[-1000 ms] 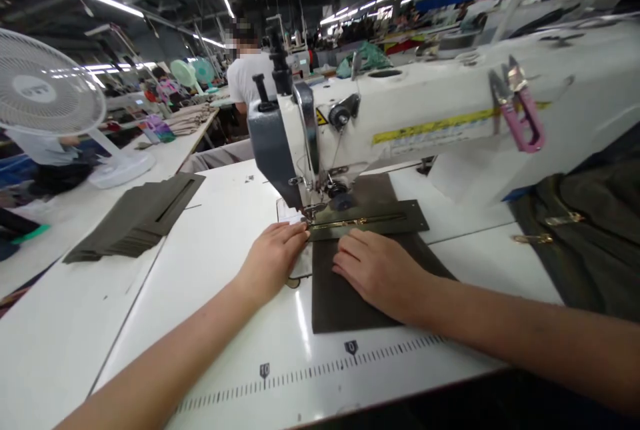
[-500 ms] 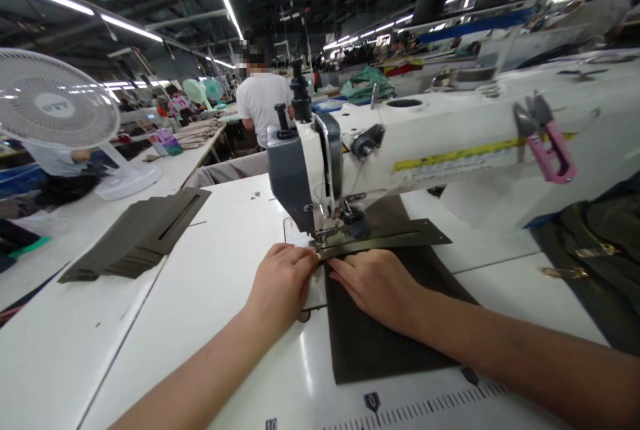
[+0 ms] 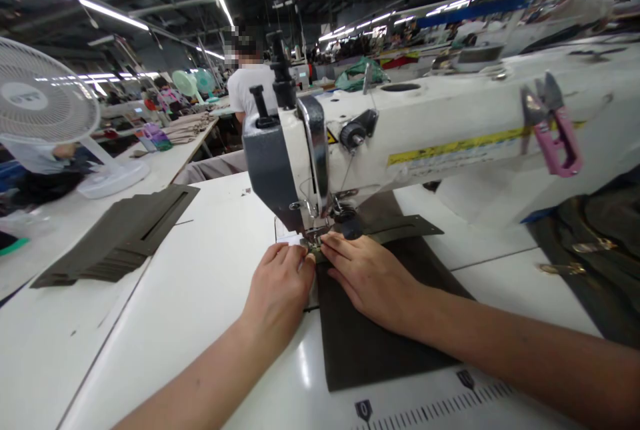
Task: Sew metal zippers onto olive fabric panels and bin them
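Note:
A dark olive fabric panel (image 3: 360, 330) lies on the white sewing table (image 3: 200, 297) under the head of a white sewing machine (image 3: 425, 130). My left hand (image 3: 277, 290) pinches the panel's left end right at the presser foot (image 3: 314, 238), its fingers closed. My right hand (image 3: 370, 277) rests flat on the panel beside it, fingers stretched toward the needle. A strip of the same fabric (image 3: 410, 227) with a zipper runs out to the right behind the foot.
A stack of dark slotted fabric pieces (image 3: 120, 233) lies at the left. A white fan (image 3: 45, 110) stands on the neighbouring table. Pink thread snips (image 3: 557, 133) hang on the machine arm. Dark cloth with brass zipper pulls (image 3: 590, 250) is heaped at the right. A person stands behind the machine.
Both hands have slid up toward the needle until the fingertips meet at the presser foot. The camera view has shifted slightly.

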The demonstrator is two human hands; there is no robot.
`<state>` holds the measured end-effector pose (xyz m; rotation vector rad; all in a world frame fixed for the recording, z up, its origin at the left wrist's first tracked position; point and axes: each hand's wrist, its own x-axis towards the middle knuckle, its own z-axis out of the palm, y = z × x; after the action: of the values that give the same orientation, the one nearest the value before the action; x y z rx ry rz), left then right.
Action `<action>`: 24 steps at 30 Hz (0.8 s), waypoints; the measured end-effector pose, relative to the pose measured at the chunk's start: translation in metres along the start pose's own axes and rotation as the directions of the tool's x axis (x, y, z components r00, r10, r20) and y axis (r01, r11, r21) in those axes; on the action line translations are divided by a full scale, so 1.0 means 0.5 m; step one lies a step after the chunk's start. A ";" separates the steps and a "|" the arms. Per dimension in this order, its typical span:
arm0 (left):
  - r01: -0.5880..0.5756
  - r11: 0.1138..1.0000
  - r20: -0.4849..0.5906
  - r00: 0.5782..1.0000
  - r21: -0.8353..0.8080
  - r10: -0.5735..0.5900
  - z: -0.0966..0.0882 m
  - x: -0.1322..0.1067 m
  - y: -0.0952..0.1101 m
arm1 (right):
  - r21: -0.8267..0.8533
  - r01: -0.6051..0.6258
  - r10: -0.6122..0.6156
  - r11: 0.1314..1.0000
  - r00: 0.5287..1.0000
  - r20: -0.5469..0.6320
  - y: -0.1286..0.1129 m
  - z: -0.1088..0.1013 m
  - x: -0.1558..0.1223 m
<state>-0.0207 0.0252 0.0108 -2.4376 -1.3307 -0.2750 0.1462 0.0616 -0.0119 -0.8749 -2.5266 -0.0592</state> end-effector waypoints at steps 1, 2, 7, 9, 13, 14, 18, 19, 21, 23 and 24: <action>-0.005 1.000 -0.004 1.000 0.008 0.005 -0.001 0.001 0.000 | 0.000 0.005 -0.005 1.000 1.000 0.003 0.000 -0.001 0.001; -0.009 1.000 -0.007 1.000 0.014 0.009 -0.001 0.002 0.000 | 0.000 0.010 -0.010 1.000 1.000 0.005 0.001 -0.002 0.001; -0.005 1.000 -0.009 1.000 0.009 0.005 0.001 0.008 -0.002 | 0.005 0.020 -0.020 1.000 1.000 -0.001 0.004 -0.002 0.005; -0.001 1.000 -0.015 1.000 0.006 0.001 0.004 0.008 -0.004 | 0.006 0.018 -0.018 1.000 1.000 -0.009 0.006 0.001 0.006; 0.001 1.000 -0.042 0.999 -0.021 -0.002 0.011 0.007 -0.006 | 0.017 0.012 -0.012 1.000 1.000 -0.008 0.008 0.004 0.007; 0.006 1.000 -0.039 0.999 -0.030 -0.007 0.012 0.007 -0.006 | 0.023 0.007 -0.007 1.000 1.000 -0.005 0.009 0.004 0.008; 0.027 0.999 -0.019 0.999 -0.046 -0.028 0.013 0.009 -0.007 | 0.044 -0.014 0.014 0.999 1.000 0.011 0.010 0.004 0.013; 0.030 0.998 -0.017 0.999 -0.050 -0.030 0.012 0.010 -0.008 | 0.045 -0.018 0.018 0.999 1.000 0.016 0.011 0.004 0.015; 0.035 0.998 -0.020 0.999 -0.057 -0.036 0.012 0.010 -0.010 | 0.051 -0.027 0.025 0.998 0.999 0.027 0.011 0.004 0.019; 0.041 0.997 -0.028 0.999 -0.060 -0.043 0.014 0.010 -0.012 | 0.061 -0.037 0.035 0.997 0.999 0.026 0.012 0.005 0.023; 0.043 0.997 -0.035 0.998 -0.064 -0.045 0.016 0.009 -0.014 | 0.067 -0.039 0.038 0.997 0.999 0.022 0.013 0.005 0.025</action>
<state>-0.0241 0.0353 0.0066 -2.4446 -1.3810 -0.3765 0.1401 0.0743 -0.0094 -0.9017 -2.5144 0.0475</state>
